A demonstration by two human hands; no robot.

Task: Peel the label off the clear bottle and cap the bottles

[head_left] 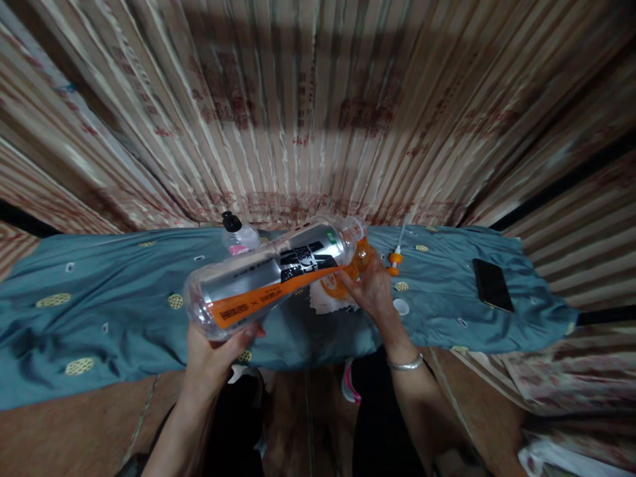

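One teal cloth, curtain behind (left grip: clear bottle; right grip: orange bottle).

The left arm and right arm stick up from the bottom. The left hand is left of the middle, thumb pointing right. The right hand curls, right of the middle.

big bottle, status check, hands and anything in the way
Left hand holding big bottle. Right hand on orange bottle, near big bottle's mouth. Pump alongside, seemingly not blocking.
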